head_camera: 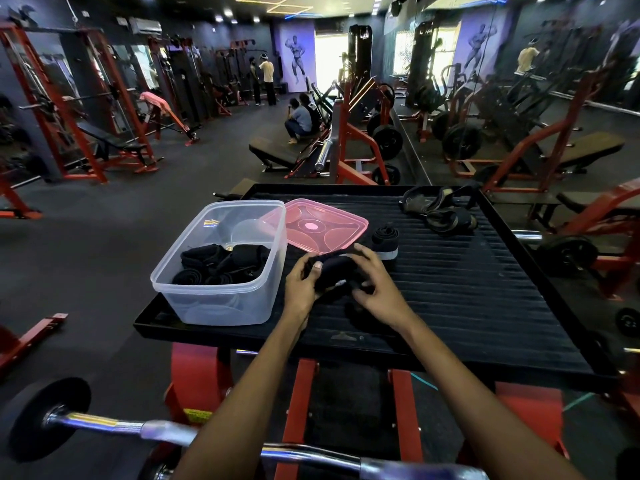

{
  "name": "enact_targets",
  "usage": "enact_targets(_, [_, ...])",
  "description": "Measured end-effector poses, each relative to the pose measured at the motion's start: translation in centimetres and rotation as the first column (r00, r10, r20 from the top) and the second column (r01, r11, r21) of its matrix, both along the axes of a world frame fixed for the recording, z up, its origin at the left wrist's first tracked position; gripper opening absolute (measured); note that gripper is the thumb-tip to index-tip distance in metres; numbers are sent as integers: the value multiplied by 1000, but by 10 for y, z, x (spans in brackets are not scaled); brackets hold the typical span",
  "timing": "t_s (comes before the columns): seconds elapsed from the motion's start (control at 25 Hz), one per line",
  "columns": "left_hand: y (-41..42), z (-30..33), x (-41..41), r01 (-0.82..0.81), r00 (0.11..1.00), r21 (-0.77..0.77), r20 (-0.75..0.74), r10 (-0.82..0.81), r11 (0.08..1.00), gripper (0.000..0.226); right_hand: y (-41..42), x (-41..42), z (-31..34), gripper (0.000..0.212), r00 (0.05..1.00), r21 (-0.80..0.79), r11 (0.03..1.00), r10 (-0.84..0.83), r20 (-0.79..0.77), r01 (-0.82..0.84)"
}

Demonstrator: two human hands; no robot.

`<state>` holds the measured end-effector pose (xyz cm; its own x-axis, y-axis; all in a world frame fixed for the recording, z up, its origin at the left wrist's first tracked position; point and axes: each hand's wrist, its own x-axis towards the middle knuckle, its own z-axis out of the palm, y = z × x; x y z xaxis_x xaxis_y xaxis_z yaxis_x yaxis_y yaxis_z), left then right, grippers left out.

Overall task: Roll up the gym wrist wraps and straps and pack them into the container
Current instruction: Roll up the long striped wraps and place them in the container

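Centrally, ribbed black platform [485, 289], red frame under. Clear container [194, 292] at left edge (black rolled wraps [221, 265] inside); pink lid [322, 226] flat just beside, far side. Unrolled straps [440, 209] heaped at far right, well apart. Left hand [301, 289] and right hand [377, 289], fingers curled, clamped on black wrap [332, 271] right of container. Rolled wrap [385, 239] upright near lid.
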<state>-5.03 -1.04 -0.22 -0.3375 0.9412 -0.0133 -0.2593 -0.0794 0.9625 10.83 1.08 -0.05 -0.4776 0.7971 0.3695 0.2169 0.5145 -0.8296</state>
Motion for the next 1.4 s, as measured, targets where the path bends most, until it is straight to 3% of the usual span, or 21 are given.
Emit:
enact_targets(0.08, [-3,1,2,2,998,-8,-70,-2,1000,26,2,0,-1,36,1000,54,998,-6,-18,7])
enact_targets(0.16, [-7,4,5,49,995,35,-85,-45,998,27,2,0,0,25,991,59,995,-77,-105,83])
enact_targets(0.4, [-13,9,17,212,969,98,-151,-196,972,28,2,-2,6,22,922,56,941,-315,-224,335])
enact_targets(0.6, [-16,9,17,249,958,134,-180,-224,959,30,1,-6,6,20,891,-85,938,-346,-294,336])
enact_targets(0.72, [-16,7,15,262,951,148,-206,-229,954,32,0,-3,8,32,895,-105,955,-295,-335,276])
enact_targets(0.84, [-16,5,16,301,934,171,-253,-253,938,40,-2,-2,11,34,925,-152,957,-278,-258,245])
enact_targets(1.04, [-16,-1,16,308,861,132,-459,-218,942,31,14,-3,-1,29,912,-212,894,-409,-30,395])
enact_targets(1.08, [-17,-1,16,276,808,135,-568,-154,952,32,13,-2,-3,29,908,-201,890,-419,-7,410])
enact_targets(1.12, [-18,0,16,256,702,134,-707,-89,958,36,11,-2,-2,27,901,-181,885,-434,6,428])
enact_targets(1.2, [-22,4,20,233,373,103,-928,9,967,49,10,-1,-1,24,897,-99,892,-442,17,441])
enact_targets(1.24, [-25,6,23,222,211,88,-977,40,971,57,9,-2,-1,22,902,-54,901,-432,-4,431])
enact_targets(1.28, [-26,8,24,215,106,58,-994,36,975,63,9,-2,-1,22,905,-33,906,-423,-55,422])
enact_targets(1.32, [-27,10,25,208,61,12,-998,-1,978,67,8,-3,1,21,898,-53,907,-421,-124,418])
enact_targets(1.4, [-27,10,25,185,96,-76,-991,-95,980,66,5,-2,3,19,864,-70,889,-456,-214,452])
